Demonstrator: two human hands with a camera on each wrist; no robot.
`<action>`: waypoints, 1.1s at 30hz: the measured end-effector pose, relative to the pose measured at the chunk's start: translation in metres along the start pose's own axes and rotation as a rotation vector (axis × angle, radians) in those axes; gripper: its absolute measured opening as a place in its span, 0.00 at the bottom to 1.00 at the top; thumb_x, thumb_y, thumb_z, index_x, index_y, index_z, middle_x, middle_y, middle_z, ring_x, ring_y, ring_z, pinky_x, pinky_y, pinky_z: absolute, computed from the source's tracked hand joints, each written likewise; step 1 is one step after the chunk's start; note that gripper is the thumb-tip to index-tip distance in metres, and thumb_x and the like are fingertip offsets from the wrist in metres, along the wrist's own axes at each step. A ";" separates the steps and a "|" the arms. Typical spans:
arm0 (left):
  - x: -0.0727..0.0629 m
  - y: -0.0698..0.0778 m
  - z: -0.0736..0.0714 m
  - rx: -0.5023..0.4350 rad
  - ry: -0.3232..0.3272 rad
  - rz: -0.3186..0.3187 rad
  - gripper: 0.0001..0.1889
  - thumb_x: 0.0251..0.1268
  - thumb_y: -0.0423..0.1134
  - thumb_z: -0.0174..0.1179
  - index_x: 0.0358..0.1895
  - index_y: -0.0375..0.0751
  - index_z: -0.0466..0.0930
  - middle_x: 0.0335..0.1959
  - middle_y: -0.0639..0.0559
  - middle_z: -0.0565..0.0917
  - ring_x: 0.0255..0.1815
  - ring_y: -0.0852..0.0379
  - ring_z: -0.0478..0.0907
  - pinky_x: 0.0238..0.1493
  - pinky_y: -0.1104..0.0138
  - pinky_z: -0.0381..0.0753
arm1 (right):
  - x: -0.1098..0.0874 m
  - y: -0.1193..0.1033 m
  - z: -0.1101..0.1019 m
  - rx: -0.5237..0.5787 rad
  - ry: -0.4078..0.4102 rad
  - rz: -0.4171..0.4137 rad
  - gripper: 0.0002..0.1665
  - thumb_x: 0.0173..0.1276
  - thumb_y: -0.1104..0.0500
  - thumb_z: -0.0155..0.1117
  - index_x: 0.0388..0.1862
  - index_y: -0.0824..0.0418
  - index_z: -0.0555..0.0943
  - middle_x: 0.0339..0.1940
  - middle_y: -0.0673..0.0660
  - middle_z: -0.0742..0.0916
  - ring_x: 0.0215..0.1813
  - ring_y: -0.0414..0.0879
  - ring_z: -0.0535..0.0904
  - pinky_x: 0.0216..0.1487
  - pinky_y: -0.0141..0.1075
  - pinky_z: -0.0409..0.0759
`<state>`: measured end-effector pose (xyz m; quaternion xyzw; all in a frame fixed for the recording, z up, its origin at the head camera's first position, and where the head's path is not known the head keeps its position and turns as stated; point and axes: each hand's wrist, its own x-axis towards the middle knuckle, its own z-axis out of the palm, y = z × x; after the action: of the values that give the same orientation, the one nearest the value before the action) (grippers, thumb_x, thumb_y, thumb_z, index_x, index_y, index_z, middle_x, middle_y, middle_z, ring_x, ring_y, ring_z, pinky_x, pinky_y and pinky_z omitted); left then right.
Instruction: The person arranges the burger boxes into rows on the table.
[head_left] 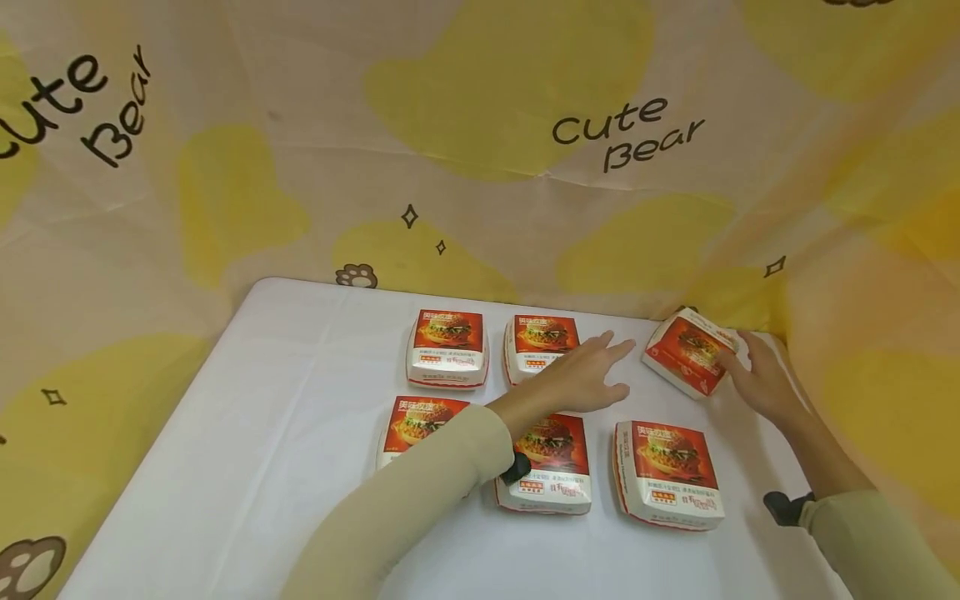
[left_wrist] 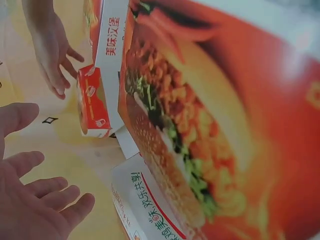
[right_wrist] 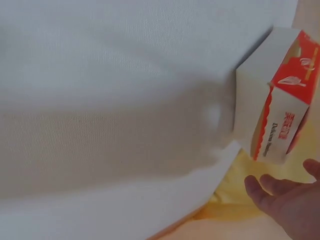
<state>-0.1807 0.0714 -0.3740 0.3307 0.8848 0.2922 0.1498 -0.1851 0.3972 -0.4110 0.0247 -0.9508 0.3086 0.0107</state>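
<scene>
At the far right corner of the table, a burger box (head_left: 688, 354) lies turned at an angle to the others. My right hand (head_left: 761, 379) is at its right edge, thumb over the near side in the head view. In the right wrist view, relaxed, spread fingers (right_wrist: 275, 190) show just short of the box (right_wrist: 272, 107). My left hand (head_left: 592, 373) reaches across with fingers spread, holding nothing, beside the back middle burger box (head_left: 538, 333). Its forearm passes over the front middle burger box (head_left: 551, 446) and partly hides the front left one (head_left: 420, 421).
Another burger box (head_left: 447, 346) stands at the back left, and one (head_left: 667, 475) at the front right. All rest on a white-covered table (head_left: 247, 433). Behind it hangs a yellow-patterned cloth (head_left: 465, 108), which also runs along the right side.
</scene>
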 end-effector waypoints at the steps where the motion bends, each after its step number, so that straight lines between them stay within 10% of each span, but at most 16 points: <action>1: 0.003 0.000 0.000 -0.007 -0.002 0.002 0.35 0.72 0.49 0.56 0.79 0.53 0.55 0.80 0.44 0.53 0.78 0.49 0.54 0.72 0.54 0.63 | 0.001 0.002 -0.001 -0.008 -0.004 0.009 0.41 0.81 0.52 0.44 0.74 0.82 0.47 0.70 0.85 0.58 0.67 0.84 0.54 0.61 0.75 0.55; 13: 0.022 0.001 -0.002 -0.085 -0.020 -0.013 0.35 0.72 0.48 0.54 0.80 0.51 0.54 0.80 0.43 0.52 0.79 0.47 0.53 0.73 0.54 0.61 | 0.014 0.004 -0.012 0.071 -0.046 0.194 0.43 0.82 0.45 0.40 0.77 0.77 0.43 0.74 0.84 0.50 0.69 0.83 0.54 0.62 0.72 0.60; 33: 0.037 0.006 0.002 -0.093 -0.120 -0.054 0.36 0.72 0.49 0.54 0.80 0.52 0.53 0.80 0.44 0.53 0.79 0.47 0.50 0.75 0.53 0.55 | 0.014 -0.017 0.002 -0.051 -0.130 0.083 0.35 0.79 0.52 0.51 0.73 0.75 0.60 0.68 0.85 0.64 0.66 0.82 0.62 0.58 0.70 0.68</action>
<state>-0.2039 0.1010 -0.3747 0.3163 0.8683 0.3086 0.2254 -0.1980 0.3816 -0.4025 0.0051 -0.9573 0.2820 -0.0634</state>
